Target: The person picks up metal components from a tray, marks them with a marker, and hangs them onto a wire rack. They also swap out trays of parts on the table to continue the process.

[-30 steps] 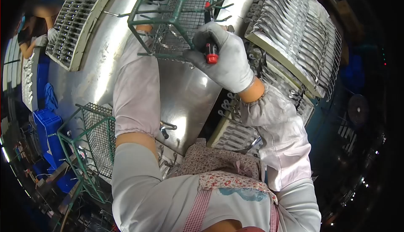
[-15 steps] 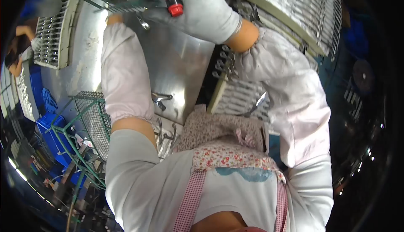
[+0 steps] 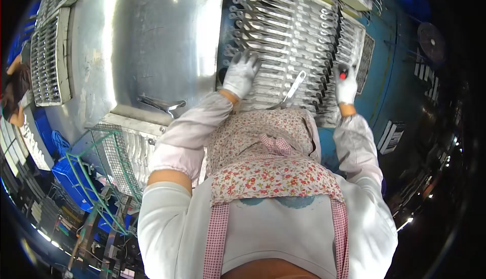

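My left hand [image 3: 242, 76], in a white glove with grey fingertips, is at the left edge of a slotted tray [image 3: 283, 71]. Its fingers are stretched and slightly apart beside the ends of metal wrenches [image 3: 266, 36] lying in rows; whether they touch one is unclear. At the tray's right side, my gloved right hand [image 3: 346, 89] is closed around a black tool with a red end [image 3: 343, 75]; its other end is hidden. Between my hands, a lighter flat metal piece with a slotted end [image 3: 295, 86] lies slanted across the rows.
A steel table [image 3: 157, 41] stretches to the left, with loose wrenches [image 3: 162, 103] near its front edge. Another slotted rack [image 3: 50, 58] stands at far left, near another person's arm [image 3: 15, 66]. A green wire basket [image 3: 109, 162] is at lower left.
My view has shifted to the slotted tray. Both hands have come down from the green wire rack, the left to the tray's left edge, the right to its right side, still holding the red-ended tool.
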`<state>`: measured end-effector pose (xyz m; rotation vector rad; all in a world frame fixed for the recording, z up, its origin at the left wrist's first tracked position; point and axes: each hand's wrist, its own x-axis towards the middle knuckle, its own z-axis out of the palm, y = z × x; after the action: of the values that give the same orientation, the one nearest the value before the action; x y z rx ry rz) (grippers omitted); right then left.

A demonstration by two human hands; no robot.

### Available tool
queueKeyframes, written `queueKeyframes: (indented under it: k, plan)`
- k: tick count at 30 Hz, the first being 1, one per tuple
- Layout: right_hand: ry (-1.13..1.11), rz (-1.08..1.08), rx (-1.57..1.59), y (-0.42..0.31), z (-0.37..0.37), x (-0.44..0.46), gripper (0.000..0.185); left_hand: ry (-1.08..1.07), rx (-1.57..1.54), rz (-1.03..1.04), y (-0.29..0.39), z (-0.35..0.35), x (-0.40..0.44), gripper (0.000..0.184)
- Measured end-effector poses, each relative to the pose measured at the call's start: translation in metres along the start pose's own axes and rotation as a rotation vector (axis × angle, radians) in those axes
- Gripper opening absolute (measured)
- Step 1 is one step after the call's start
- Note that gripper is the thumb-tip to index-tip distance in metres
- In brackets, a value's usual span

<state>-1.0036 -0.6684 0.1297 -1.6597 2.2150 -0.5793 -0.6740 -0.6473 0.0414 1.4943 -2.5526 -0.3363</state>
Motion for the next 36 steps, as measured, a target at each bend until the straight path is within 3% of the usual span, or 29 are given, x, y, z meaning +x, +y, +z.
queueKeyframes:
  k: [2,3,5,8,9,10,11,12,13,14,15,16,17,19,21,23,25,28,31,32,33,34,35,36]
  plan:
    - [-0.068,0.079,-0.132,0.031,-0.007,-0.038,0.02,-0.156,0.323,0.096,0.008,0.07,0.001,0.035]
    - [-0.157,0.037,-0.239,0.075,0.0,-0.054,0.028,-0.263,0.486,0.232,0.023,0.028,0.012,0.033]
    - [-0.235,0.213,-0.31,0.106,0.011,-0.084,0.026,-0.462,0.534,0.24,0.039,0.026,0.027,0.031]
    - [-0.361,0.428,-0.345,0.124,0.023,-0.11,0.036,-0.54,0.314,0.074,0.045,0.042,0.039,0.025]
    - [-0.335,0.4,-0.28,0.134,0.032,-0.121,0.032,-0.59,0.269,0.011,0.047,0.039,0.043,0.025]
    - [-0.367,0.441,-0.119,0.135,0.036,-0.125,0.029,-0.355,0.089,-0.03,0.019,0.082,0.023,0.031]
    - [-0.352,0.408,-0.108,0.141,0.046,-0.134,0.024,-0.334,-0.072,-0.175,0.024,0.062,0.02,0.028]
    - [-0.337,0.375,-0.099,0.148,0.056,-0.141,0.035,-0.208,-0.286,-0.329,0.034,0.048,0.015,0.032]
    - [-0.358,0.303,-0.139,0.154,0.06,-0.143,0.025,-0.318,-0.403,-0.459,0.043,0.031,0.02,0.036]
    - [-0.362,0.201,-0.249,0.148,0.051,-0.14,0.017,-0.33,-0.143,-0.182,0.034,0.036,0.012,0.04]
    - [-0.15,0.074,-0.24,0.15,0.054,-0.144,0.017,-0.267,0.131,0.081,0.026,0.039,0.004,0.047]
    - [-0.173,0.034,-0.266,0.167,0.079,-0.143,0.018,-0.311,0.165,0.076,0.025,0.033,0.008,0.04]
    - [-0.182,-0.026,-0.293,0.157,0.071,-0.139,0.019,-0.489,0.308,0.004,0.028,0.022,0.022,0.034]
    - [-0.15,-0.09,-0.348,0.157,0.076,-0.141,0.018,-0.516,0.451,0.034,0.006,0.042,0.025,0.027]
    - [-0.209,-0.067,-0.353,0.156,0.072,-0.144,0.016,-0.54,0.507,-0.049,0.004,0.055,0.027,0.026]
    - [-0.213,-0.11,-0.253,0.168,0.067,-0.151,0.012,-0.742,0.588,-0.086,0.022,0.053,0.037,0.026]
    - [-0.214,-0.062,-0.24,0.168,0.061,-0.153,0.009,-0.824,0.754,0.1,0.023,0.055,0.041,0.026]
    - [-0.22,-0.001,-0.168,0.171,0.037,-0.157,0.015,-0.797,0.54,-0.084,0.015,0.045,0.043,0.033]
    - [-0.132,0.083,-0.046,0.187,0.002,-0.165,0.022,-0.362,0.222,-0.252,-0.007,0.038,0.034,0.041]
    - [-0.105,0.118,-0.065,0.204,0.004,-0.17,0.026,-0.27,0.284,-0.023,-0.009,0.035,0.029,0.042]
    - [-0.016,0.159,0.11,0.206,-0.014,-0.172,0.027,-0.191,0.348,0.189,-0.007,0.028,0.026,0.043]
    - [0.022,0.085,0.04,0.206,-0.028,-0.174,0.024,-0.225,0.279,0.17,-0.024,0.046,0.023,0.041]
    - [0.065,0.013,-0.035,0.202,-0.047,-0.174,0.022,-0.318,0.081,-0.076,0.016,0.011,0.034,0.035]
    - [0.113,-0.054,-0.112,0.197,-0.068,-0.175,0.02,-0.256,-0.047,-0.158,0.021,0.01,0.036,0.029]
